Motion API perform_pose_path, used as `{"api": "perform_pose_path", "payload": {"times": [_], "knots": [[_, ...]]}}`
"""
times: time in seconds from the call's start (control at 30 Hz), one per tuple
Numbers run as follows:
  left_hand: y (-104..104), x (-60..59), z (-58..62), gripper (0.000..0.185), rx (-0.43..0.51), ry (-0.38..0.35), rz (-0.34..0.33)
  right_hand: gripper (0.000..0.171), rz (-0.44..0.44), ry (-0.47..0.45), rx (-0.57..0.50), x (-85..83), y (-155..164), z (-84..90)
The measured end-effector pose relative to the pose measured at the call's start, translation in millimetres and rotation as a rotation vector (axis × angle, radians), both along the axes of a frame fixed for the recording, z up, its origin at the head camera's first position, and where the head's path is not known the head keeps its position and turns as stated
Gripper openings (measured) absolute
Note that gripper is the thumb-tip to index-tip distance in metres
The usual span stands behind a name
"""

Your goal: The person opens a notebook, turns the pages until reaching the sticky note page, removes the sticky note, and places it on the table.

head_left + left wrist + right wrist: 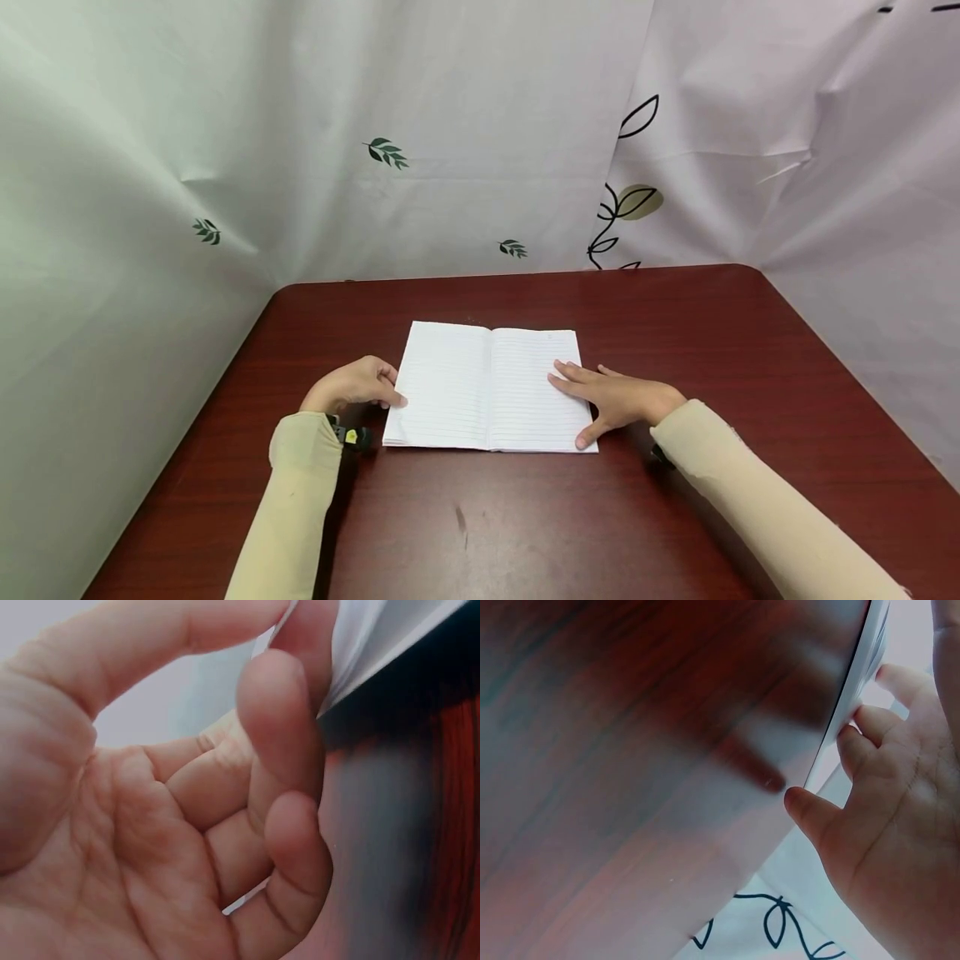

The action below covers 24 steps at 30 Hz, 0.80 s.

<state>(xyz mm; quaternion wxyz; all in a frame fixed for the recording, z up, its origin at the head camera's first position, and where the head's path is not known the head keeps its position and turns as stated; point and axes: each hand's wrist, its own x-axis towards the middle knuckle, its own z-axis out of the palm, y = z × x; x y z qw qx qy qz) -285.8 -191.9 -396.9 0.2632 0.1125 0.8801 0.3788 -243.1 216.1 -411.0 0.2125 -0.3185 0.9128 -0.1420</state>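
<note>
I find the open white lined-paper notebook on the red-brown wooden counter, left hand pinching its nine-o'clock edge, right hand spread-fingered at three: likely page-turning, next requiring a gentle lift.

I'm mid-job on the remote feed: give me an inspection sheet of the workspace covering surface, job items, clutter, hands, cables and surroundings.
Surface: reddish-brown, wood-grained table, with a dark mark on the near side of the notebook.
Job items: the notebook lies open, lined pages up; no handwriting can be made out.
Clutter: nothing seen.
Left hand: the left hand pinches the notebook's left edge, thumb on top of the page.
Right hand: the right hand rests on the right page, fingers spread, thumb near the lower corner.
Cables: nothing seen; a dark device sits at the left wrist.
Surroundings: creased, pale sheeting with leaf prints behind and beside the table.
</note>
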Motion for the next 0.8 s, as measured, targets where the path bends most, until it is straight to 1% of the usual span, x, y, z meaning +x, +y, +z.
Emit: {"api": "perform_pose_path", "payload": {"times": [0.23, 0.43, 0.67, 0.8], "knots": [[-1.4, -0.7, -2.3, 0.024, -0.023, -0.01, 0.014, 0.106, 0.006, -0.007, -0.001, -0.6, -0.2, 2.3], [-0.5, -0.1, -3.1, 0.024, -0.031, -0.015, 0.004, 0.107, -0.001, -0.004, 0.017, -1.6, 0.9, 0.9], [1.7, 0.4, -2.5, 0.025, -0.046, -0.013, -0.002, 0.107, -0.002, 0.012, 0.011, -2.1, 2.9, -2.5], [2.0, 0.8, -4.0, 0.024, -0.058, -0.022, 0.016, 0.106, 0.004, 0.021, 0.01, -2.9, 3.0, -4.3]]}}
